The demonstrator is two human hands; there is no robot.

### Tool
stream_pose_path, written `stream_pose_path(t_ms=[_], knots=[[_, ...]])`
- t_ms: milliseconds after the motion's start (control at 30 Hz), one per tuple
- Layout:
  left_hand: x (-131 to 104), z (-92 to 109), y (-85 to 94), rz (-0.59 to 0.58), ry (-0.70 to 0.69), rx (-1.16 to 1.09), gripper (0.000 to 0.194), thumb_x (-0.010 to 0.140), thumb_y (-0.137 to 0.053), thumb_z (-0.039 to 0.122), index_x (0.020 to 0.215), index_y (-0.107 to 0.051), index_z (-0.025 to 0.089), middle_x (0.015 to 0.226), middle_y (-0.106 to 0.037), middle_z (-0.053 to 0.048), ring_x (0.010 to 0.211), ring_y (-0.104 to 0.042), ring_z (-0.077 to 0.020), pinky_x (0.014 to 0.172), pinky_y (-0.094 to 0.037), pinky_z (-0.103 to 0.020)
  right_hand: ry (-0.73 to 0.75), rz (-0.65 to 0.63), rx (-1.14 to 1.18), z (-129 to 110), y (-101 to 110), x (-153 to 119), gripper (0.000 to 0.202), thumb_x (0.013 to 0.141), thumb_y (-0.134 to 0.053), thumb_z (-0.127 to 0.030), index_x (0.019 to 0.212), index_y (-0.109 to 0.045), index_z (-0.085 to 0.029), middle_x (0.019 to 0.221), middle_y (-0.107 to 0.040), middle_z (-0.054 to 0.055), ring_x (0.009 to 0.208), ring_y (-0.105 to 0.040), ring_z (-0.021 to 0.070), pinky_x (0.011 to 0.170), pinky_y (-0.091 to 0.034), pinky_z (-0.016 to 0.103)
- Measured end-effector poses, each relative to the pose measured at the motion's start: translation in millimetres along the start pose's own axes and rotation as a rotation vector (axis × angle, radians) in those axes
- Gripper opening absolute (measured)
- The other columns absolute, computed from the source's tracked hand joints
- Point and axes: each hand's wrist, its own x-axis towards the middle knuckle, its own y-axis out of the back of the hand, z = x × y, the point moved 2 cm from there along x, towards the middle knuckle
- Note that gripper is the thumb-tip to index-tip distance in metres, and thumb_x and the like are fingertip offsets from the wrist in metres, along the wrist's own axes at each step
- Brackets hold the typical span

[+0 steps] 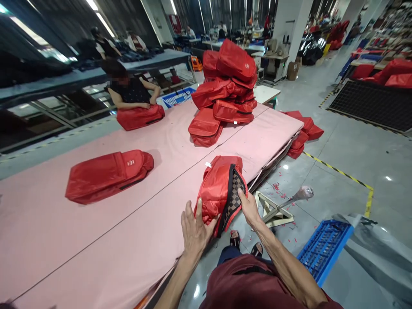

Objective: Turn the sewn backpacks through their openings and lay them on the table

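Hands grip a puffy red quilted bag (pixel 219 186) at the near edge of the pink padded table (pixel 128 240). Left hand (pixel 195 229) lies flat with fingers spread against the bag's glossy side; right hand (pixel 249 208) pinches the black-trimmed rim, where a brown checkered lining shows. A flat, oblong red bag (pixel 107 174) lies well apart to the left. Farther back, a slumped pile of red bags (pixel 227 90) sits on the table. A blue slatted crate (pixel 325 249) stands on the shiny floor.
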Motion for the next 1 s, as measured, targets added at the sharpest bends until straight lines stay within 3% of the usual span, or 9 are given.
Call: stream_pose_path(t_ms=[100, 200, 367, 533, 600, 667, 767, 867, 1000], knots=[[24.6, -14.0, 1.3, -0.043, 0.009, -0.006, 0.079, 0.079, -0.088, 0.018, 0.155, -0.071, 0.030, 0.164, -0.062, -0.017, 0.142, -0.063, -0.0465, 0.110, -0.056, -0.049, -0.027, 0.005, 0.031, -7.1, 2.5, 7.7, 0.081, 0.087, -0.066, -0.095, 0.104, -0.076, -0.017, 0.095, -0.077, 0.007, 0.091, -0.067, 0.0252, 0.085, -0.056, 0.036], [66.8, 1.1, 27.7, -0.094, -0.066, 0.013, 0.083, 0.080, -0.077, 0.014, 0.159, -0.071, 0.037, 0.146, -0.073, -0.009, 0.108, -0.074, -0.0355, 0.088, -0.057, -0.037, -0.036, -0.012, 0.043, -24.5, 6.0, 12.7, 0.085, 0.081, -0.070, -0.099, 0.103, -0.078, -0.017, 0.097, -0.080, 0.009, 0.092, -0.071, 0.0280, 0.088, -0.059, 0.039], [138.7, 63.2, 69.1, -0.294, -0.299, -0.017, 0.068, 0.088, -0.081, 0.028, 0.154, -0.076, 0.043, 0.152, -0.073, -0.004, 0.129, -0.069, -0.0395, 0.108, -0.054, -0.040, -0.046, -0.092, -0.007, -22.9, 31.9, 4.0, 0.078, 0.087, -0.071, -0.093, 0.109, -0.084, -0.019, 0.109, -0.085, 0.013, 0.104, -0.077, 0.0348, 0.098, -0.064, 0.046], [169.9, 72.6, 24.9, -0.455, -0.544, 0.134, 0.051, 0.096, -0.081, 0.027, 0.146, -0.080, 0.036, 0.155, -0.073, -0.011, 0.123, -0.075, -0.0376, 0.111, -0.057, -0.045, -0.114, -0.080, -0.296, 52.9, 60.3, 1.5, 0.084, 0.086, -0.065, -0.090, 0.129, -0.084, -0.021, 0.116, -0.086, 0.017, 0.116, -0.081, 0.0438, 0.108, -0.065, 0.058], [171.1, 68.1, 2.6, -0.501, -0.708, 0.307, 0.045, 0.106, -0.069, 0.027, 0.150, -0.074, 0.032, 0.156, -0.071, -0.014, 0.113, -0.079, -0.0340, 0.100, -0.061, -0.044, 0.051, 0.089, -0.561, 65.4, 64.7, 8.3, 0.084, 0.093, -0.063, -0.072, 0.157, -0.069, -0.018, 0.138, -0.081, 0.020, 0.134, -0.075, 0.0459, 0.114, -0.062, 0.063], [170.6, 67.1, -10.2, -0.501, -0.871, 0.458, 0.042, 0.115, -0.054, 0.030, 0.155, -0.066, 0.027, 0.156, -0.071, -0.017, 0.113, -0.080, -0.0326, 0.094, -0.063, -0.043, 0.320, 0.212, -0.836, 53.6, 57.1, 15.8, 0.087, 0.101, -0.059, -0.047, 0.179, -0.040, -0.016, 0.169, -0.060, 0.023, 0.158, -0.058, 0.0433, 0.124, -0.055, 0.066], [171.7, 72.6, -11.9, -0.492, -0.990, 0.508, 0.040, 0.118, -0.046, 0.034, 0.153, -0.060, 0.022, 0.141, -0.077, -0.017, 0.112, -0.081, -0.0315, 0.089, -0.064, -0.041, 0.687, 0.129, -1.174, 10.3, 21.3, 26.6, 0.097, 0.101, -0.060, -0.021, 0.188, -0.016, -0.022, 0.191, -0.026, 0.018, 0.176, -0.033, 0.0369, 0.134, -0.047, 0.061], [169.9, 75.4, 0.5, -0.472, -1.013, 0.397, 0.044, 0.110, -0.052, 0.027, 0.153, -0.056, 0.018, 0.119, -0.082, -0.013, 0.103, -0.081, -0.0308, 0.088, -0.064, -0.042, 0.969, -0.050, -1.393, -25.9, -25.5, 34.3, 0.107, 0.088, -0.067, -0.007, 0.186, -0.027, -0.023, 0.195, -0.014, 0.017, 0.179, -0.023, 0.0385, 0.138, -0.042, 0.059], [133.6, 52.7, 28.6, -0.253, -1.217, 0.169, 0.063, 0.096, -0.056, 0.012, 0.159, -0.053, 0.016, 0.143, -0.078, -0.020, 0.133, -0.074, -0.0322, 0.116, -0.057, -0.051, 1.179, -0.235, -1.432, -36.8, -66.8, 41.1, 0.098, 0.083, -0.082, -0.021, 0.175, -0.048, -0.015, 0.193, -0.016, 0.023, 0.177, -0.021, 0.0449, 0.138, -0.038, 0.062]])
